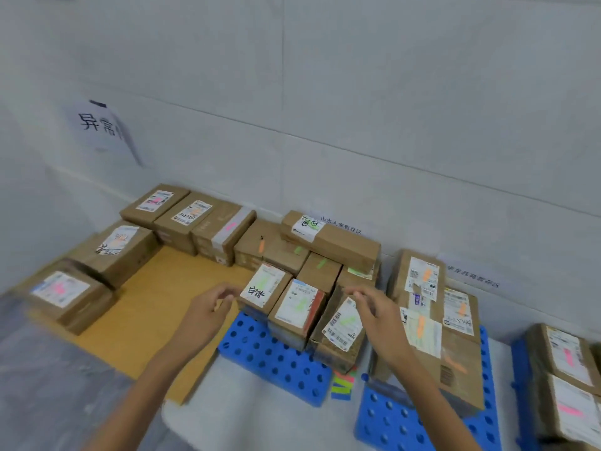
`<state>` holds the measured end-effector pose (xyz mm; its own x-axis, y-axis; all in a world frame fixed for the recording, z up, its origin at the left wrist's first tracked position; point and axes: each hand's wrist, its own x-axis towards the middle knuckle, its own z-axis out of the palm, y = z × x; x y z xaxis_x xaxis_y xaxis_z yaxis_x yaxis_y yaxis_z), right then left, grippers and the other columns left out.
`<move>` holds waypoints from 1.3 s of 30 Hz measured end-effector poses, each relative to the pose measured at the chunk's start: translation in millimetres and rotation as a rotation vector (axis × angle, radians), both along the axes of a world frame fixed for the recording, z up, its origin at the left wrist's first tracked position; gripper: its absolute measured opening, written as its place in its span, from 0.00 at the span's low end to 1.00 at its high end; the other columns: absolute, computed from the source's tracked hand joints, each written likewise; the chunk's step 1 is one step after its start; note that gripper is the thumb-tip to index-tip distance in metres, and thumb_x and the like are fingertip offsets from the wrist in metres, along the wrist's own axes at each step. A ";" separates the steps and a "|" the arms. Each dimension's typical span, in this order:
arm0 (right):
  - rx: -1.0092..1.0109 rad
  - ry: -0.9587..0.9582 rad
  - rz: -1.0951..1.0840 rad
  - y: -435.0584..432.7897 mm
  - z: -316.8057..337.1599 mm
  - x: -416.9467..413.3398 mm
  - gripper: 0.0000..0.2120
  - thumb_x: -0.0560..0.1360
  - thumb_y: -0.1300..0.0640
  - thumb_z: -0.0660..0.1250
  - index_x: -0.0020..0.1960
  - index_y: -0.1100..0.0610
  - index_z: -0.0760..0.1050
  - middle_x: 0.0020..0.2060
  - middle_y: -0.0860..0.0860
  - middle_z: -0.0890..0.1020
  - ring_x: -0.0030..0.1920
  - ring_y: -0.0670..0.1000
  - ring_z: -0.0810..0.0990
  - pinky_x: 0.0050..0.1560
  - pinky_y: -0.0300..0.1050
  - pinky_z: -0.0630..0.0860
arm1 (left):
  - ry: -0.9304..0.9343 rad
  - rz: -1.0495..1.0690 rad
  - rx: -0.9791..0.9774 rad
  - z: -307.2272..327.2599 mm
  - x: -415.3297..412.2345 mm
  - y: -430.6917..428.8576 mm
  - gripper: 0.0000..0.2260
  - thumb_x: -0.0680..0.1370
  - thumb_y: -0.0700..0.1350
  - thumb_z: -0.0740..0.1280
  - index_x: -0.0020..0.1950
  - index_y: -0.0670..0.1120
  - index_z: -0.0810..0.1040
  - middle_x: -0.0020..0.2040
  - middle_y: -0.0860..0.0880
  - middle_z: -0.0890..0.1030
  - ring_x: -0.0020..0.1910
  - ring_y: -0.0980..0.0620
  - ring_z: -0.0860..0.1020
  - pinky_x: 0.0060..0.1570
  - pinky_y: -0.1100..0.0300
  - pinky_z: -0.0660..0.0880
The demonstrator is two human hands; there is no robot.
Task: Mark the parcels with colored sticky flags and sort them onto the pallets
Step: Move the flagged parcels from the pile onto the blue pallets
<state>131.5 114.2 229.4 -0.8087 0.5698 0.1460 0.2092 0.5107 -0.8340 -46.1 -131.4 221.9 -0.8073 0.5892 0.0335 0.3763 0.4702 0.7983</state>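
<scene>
The left hand hovers loosely curled and empty, just left of the green-flagged parcels on the middle blue pallet. The right hand has its fingers at the far corner of the tilted parcel; whether it grips cannot be told.

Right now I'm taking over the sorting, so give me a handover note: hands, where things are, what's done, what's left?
Left hand: holds nothing, fingers loosely curled beside the green-flagged stack.
Right hand: fingers at the tilted parcel's upper edge; grip unclear.
Flag pad: on the floor beside the blue pallet under that stack.
Done: visible parcel tops carry flags; the orange-flagged stack sits on the next pallet right.
Left: probably seat the tilted parcel level.
</scene>
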 end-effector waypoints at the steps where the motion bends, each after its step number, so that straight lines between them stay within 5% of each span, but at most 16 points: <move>1: 0.005 -0.011 0.027 -3.5 -1.1 -5.6 0.11 0.80 0.56 0.58 0.51 0.44 0.78 0.49 0.38 0.80 0.54 0.36 0.75 0.54 0.36 0.70 | 0.004 0.027 -0.001 -2.0 -0.2 -8.0 0.10 0.81 0.40 0.59 0.56 0.48 0.78 0.52 0.56 0.79 0.53 0.59 0.75 0.49 0.67 0.70; 10: -0.103 -0.078 0.204 -44.1 -11.8 -62.5 0.11 0.81 0.56 0.57 0.51 0.48 0.78 0.48 0.41 0.81 0.39 0.40 0.78 0.40 0.27 0.72 | 0.004 0.210 -0.030 -14.8 -11.3 -78.9 0.09 0.80 0.41 0.60 0.52 0.54 0.76 0.50 0.58 0.80 0.52 0.63 0.76 0.48 0.70 0.69; 14: -0.130 -0.133 0.256 -61.7 -20.4 -96.1 0.12 0.80 0.56 0.57 0.51 0.48 0.79 0.49 0.38 0.80 0.46 0.33 0.76 0.57 0.37 0.70 | -0.014 0.269 -0.025 -19.6 -37.0 -95.5 0.09 0.80 0.40 0.60 0.52 0.53 0.77 0.50 0.57 0.80 0.52 0.61 0.75 0.48 0.69 0.68; 18: -0.174 -0.129 0.246 -69.5 -25.8 -148.3 0.12 0.80 0.58 0.57 0.50 0.50 0.79 0.48 0.42 0.81 0.51 0.36 0.76 0.47 0.28 0.69 | -0.009 0.247 -0.034 -27.0 -94.1 -99.6 0.09 0.81 0.41 0.60 0.52 0.52 0.77 0.51 0.57 0.79 0.54 0.60 0.74 0.48 0.66 0.68; 25: -0.256 -0.091 0.117 -87.1 -45.6 -287.9 0.11 0.80 0.62 0.57 0.51 0.55 0.78 0.45 0.45 0.81 0.47 0.37 0.78 0.47 0.26 0.72 | -0.051 0.120 -0.034 -42.0 -253.5 -68.2 0.08 0.81 0.42 0.60 0.51 0.54 0.75 0.51 0.56 0.78 0.54 0.55 0.75 0.52 0.62 0.67; 29: -0.376 -0.207 -0.011 -94.0 -70.4 -369.1 0.12 0.80 0.59 0.57 0.59 0.56 0.76 0.50 0.47 0.78 0.58 0.50 0.76 0.60 0.46 0.74 | -0.154 0.048 -0.083 -52.8 -329.3 -31.8 0.10 0.81 0.41 0.58 0.55 0.53 0.77 0.52 0.53 0.78 0.52 0.52 0.76 0.50 0.61 0.70; 32: -0.427 -0.322 -0.090 -100.9 -85.6 -419.0 0.17 0.80 0.61 0.55 0.67 0.57 0.70 0.63 0.52 0.74 0.67 0.52 0.70 0.66 0.45 0.68 | -0.185 -0.032 -0.186 -76.7 -365.5 -9.0 0.14 0.81 0.39 0.58 0.66 0.44 0.73 0.60 0.49 0.76 0.59 0.50 0.74 0.53 0.63 0.69; 36: -0.533 -0.412 -0.130 -113.0 -109.2 -459.5 0.21 0.81 0.60 0.54 0.74 0.54 0.60 0.71 0.52 0.67 0.66 0.52 0.71 0.50 0.35 0.72 | -0.175 -0.134 -0.256 -118.3 -382.0 -1.9 0.16 0.79 0.37 0.60 0.67 0.42 0.71 0.67 0.43 0.70 0.63 0.48 0.71 0.58 0.67 0.63; 39: -0.615 -0.393 -0.161 -121.0 -130.1 -467.9 0.23 0.80 0.61 0.56 0.74 0.54 0.59 0.69 0.54 0.70 0.63 0.55 0.74 0.55 0.46 0.76 | -0.138 -0.139 -0.241 -139.4 -377.3 -2.8 0.18 0.79 0.37 0.60 0.69 0.42 0.68 0.72 0.42 0.60 0.71 0.46 0.62 0.61 0.70 0.56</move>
